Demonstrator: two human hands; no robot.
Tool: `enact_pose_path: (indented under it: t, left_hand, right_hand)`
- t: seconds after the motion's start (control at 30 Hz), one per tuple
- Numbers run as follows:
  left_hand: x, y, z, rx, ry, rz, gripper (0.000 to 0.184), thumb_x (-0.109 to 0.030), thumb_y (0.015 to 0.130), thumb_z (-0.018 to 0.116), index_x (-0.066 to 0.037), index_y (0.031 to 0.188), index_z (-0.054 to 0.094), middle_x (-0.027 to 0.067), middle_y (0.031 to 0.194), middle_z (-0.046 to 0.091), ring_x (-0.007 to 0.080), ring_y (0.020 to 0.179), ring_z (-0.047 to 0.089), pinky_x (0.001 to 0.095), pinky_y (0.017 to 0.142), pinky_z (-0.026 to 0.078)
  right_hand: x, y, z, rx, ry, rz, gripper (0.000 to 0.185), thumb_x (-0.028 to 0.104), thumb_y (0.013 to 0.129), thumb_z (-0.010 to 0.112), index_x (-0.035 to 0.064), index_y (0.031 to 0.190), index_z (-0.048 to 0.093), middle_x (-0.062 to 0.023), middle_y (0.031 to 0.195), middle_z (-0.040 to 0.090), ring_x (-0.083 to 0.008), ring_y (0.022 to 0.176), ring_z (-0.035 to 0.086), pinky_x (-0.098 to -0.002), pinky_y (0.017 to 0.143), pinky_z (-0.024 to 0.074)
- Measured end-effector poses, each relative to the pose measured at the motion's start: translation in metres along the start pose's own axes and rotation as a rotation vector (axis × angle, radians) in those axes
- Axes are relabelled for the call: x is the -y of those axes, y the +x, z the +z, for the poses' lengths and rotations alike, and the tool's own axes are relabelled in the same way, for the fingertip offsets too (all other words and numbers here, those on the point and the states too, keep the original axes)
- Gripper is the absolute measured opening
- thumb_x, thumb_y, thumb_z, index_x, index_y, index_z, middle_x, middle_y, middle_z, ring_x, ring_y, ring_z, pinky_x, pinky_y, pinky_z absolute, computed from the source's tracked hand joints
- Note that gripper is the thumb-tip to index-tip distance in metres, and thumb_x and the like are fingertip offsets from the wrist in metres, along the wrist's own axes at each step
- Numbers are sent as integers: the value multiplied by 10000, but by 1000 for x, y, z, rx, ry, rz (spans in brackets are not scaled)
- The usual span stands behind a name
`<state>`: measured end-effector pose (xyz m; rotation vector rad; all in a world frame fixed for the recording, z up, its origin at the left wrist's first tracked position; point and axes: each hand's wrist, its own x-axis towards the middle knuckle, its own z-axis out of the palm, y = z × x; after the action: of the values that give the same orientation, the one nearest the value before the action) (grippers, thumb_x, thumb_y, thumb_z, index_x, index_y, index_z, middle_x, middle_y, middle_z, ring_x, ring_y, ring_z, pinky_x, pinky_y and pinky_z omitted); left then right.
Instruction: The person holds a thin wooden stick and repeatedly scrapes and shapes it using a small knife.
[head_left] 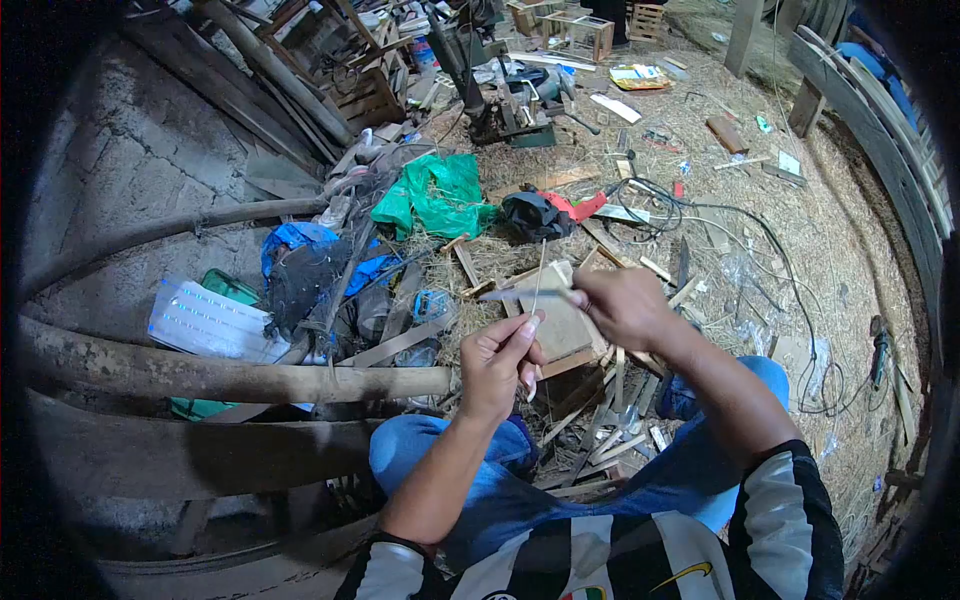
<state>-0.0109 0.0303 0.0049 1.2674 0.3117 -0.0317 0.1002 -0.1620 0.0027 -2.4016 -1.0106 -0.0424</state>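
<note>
My left hand [497, 365] pinches a thin wooden stick [541, 275] that stands nearly upright, its lower end showing below the fingers. In my right hand [625, 308] is a knife [515, 294], gripped by the handle. Its blade points left and crosses the stick just above my left fingers; whether it touches cannot be made out. Beneath both hands lies a wooden block [565, 328] with pale pieces on top, between my knees.
Wood offcuts [610, 440] litter the ground by my legs. A green plastic bag [435, 195], a red tool [575, 207] and a black cable [745, 215] lie ahead. On the left runs a thick pole [230, 378]; pliers [879, 352] lie far right.
</note>
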Motion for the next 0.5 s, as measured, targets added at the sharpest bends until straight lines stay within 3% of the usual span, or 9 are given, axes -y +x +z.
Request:
enact_pose_path:
  t: [0.07, 0.17, 0.4, 0.5]
  left_hand:
    - [0, 0, -1, -21, -5, -5, 205, -161, 946, 668, 5, 1066, 689, 55, 652, 629, 80, 433, 492, 228, 360, 393]
    - [0, -3, 0, -18, -11, -18, 219, -166, 942, 676, 10, 1072, 684, 55, 654, 630, 82, 435, 497, 228, 366, 396]
    - [1, 2, 2, -65, 8, 9, 181, -121, 939, 664, 17, 1054, 687, 79, 701, 661, 89, 454, 522, 224, 390, 411]
    - [3, 1, 3, -56, 49, 50, 165, -93, 959, 636, 49, 1022, 693, 99, 714, 673, 76, 444, 528, 214, 398, 416]
  right_hand:
    - [-15, 5, -8, 3, -22, 109, 274, 393, 978, 490, 127, 942, 548, -156, 736, 636, -406, 696, 627, -535, 588, 458]
    - [-28, 13, -22, 18, -113, 251, 314, 414, 996, 464, 117, 926, 540, -171, 715, 601, -418, 693, 608, -536, 592, 437]
    - [17, -5, -13, -53, 71, -9, 305, 393, 988, 500, 98, 924, 538, -160, 710, 595, -407, 691, 614, -522, 573, 437]
    - [24, -7, -9, 86, 54, -54, 283, 390, 979, 499, 110, 940, 520, -144, 731, 643, -400, 667, 627, -526, 555, 462]
